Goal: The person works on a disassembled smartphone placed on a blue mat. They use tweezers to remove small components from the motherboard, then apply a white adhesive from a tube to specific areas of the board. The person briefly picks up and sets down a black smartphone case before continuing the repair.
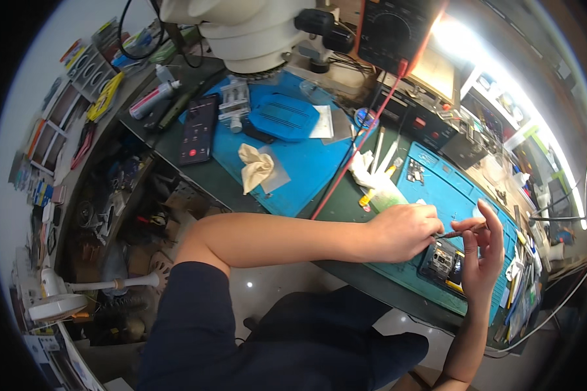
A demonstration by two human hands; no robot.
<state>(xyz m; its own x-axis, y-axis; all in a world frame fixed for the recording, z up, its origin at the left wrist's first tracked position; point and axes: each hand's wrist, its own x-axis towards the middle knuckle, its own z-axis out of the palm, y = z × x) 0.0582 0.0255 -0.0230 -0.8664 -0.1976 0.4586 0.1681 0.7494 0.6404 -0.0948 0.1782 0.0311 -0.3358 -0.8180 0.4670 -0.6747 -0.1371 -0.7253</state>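
Over the teal mat (430, 287) at the right, my two hands meet above an opened phone (445, 264) with its inner parts bare. My right hand (484, 251) pinches a slim, dark, pen-like tool (461, 232) between thumb and fingers. The tool lies nearly level and its thin end points at my left fingertips. My left hand (404, 232) is closed with the fingers curled together at that end. What is between its fingers is hidden.
A second phone (199, 129) with a lit screen, a crumpled cloth (256, 168) and a blue octagonal pad (284, 117) lie to the left. A microscope (248, 36) stands behind. A red cable (365, 140) crosses the bench beside a multimeter (398, 29). Tools (525, 280) crowd the right edge.
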